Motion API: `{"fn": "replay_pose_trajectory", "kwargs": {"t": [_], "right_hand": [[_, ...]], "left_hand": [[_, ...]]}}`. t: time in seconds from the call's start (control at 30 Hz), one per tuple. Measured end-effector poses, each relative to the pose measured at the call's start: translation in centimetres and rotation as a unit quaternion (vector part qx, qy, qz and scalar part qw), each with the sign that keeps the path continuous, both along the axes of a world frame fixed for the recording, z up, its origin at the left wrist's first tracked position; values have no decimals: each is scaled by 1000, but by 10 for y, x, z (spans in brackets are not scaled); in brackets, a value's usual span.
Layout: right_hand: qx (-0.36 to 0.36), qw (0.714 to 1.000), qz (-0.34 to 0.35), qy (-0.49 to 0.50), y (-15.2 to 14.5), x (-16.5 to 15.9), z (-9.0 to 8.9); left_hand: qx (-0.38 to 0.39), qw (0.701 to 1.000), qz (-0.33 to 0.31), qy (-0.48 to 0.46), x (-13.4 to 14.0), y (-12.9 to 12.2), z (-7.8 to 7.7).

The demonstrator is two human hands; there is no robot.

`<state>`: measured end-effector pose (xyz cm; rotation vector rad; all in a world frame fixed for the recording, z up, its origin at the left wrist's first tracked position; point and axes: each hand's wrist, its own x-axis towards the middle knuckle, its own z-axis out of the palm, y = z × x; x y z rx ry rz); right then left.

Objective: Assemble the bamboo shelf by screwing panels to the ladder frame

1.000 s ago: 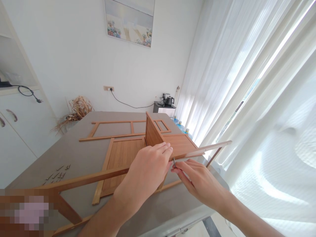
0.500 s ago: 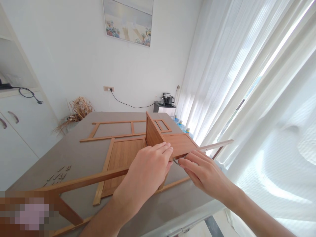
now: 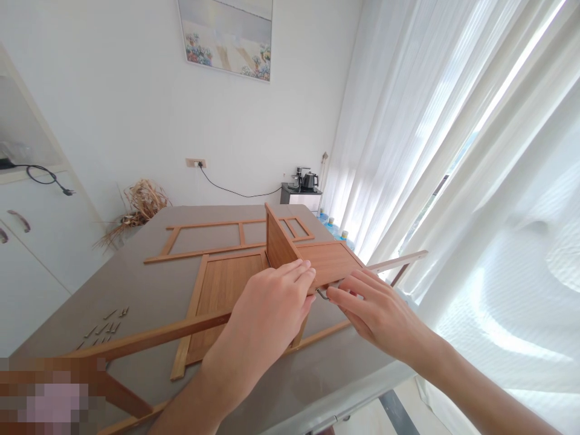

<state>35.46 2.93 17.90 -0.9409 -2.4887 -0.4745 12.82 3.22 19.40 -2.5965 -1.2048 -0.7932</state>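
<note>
My left hand [image 3: 272,308] is closed on the near end of an upright wooden panel [image 3: 281,244], where it meets a wooden rail [image 3: 176,333]. Close beside it, my right hand [image 3: 376,308] pinches a thin bent metal hex key [image 3: 322,295]. The key's tip sits at the joint by my left fingers; the fastener itself is too small to make out. One flat wooden panel [image 3: 229,275] lies left of the upright one, and another panel [image 3: 333,260] extends to the right.
Several loose screws [image 3: 111,326] lie on the grey table [image 3: 131,284] at left. An open wooden frame [image 3: 203,249] lies farther back. Beyond the table stand a small cabinet with a black kettle [image 3: 310,180] and blue-bottomed bottles [image 3: 330,225]. White curtains [image 3: 457,199] hang at right.
My right hand has shifted very slightly, with the hex key at a slightly different angle. The view has moved a little; my left hand keeps its hold on the panel.
</note>
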Motion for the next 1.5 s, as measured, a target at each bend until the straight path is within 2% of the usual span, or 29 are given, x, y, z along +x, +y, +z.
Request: {"fn": "replay_pose_trajectory", "kwargs": {"t": [0.1, 0.37, 0.47, 0.67, 0.97, 1.23, 1.37, 1.5], "right_hand": [[2, 1000, -3, -13, -1, 0, 2], [92, 993, -4, -77, -9, -9, 23], [105, 989, -5, -100, -10, -10, 28], [69, 990, -11, -124, -8, -7, 28], [23, 997, -7, -78, -5, -3, 18], [-23, 999, -2, -26, -6, -6, 18], [-14, 999, 11, -36, -6, -3, 17], [8, 999, -6, -45, -6, 1, 15]], "left_hand": [[0, 1000, 3, 4, 0, 0, 0], [4, 1000, 6, 10, 1, -1, 1], [3, 1000, 5, 8, 1, -2, 1], [-2, 1000, 0, 3, 0, -2, -1], [-10, 1000, 4, 2, 1, -3, 1], [-10, 1000, 1, 1, 0, -3, 2], [-9, 1000, 0, -1, 0, -2, 1], [-9, 1000, -1, -4, 0, -2, 2]]}}
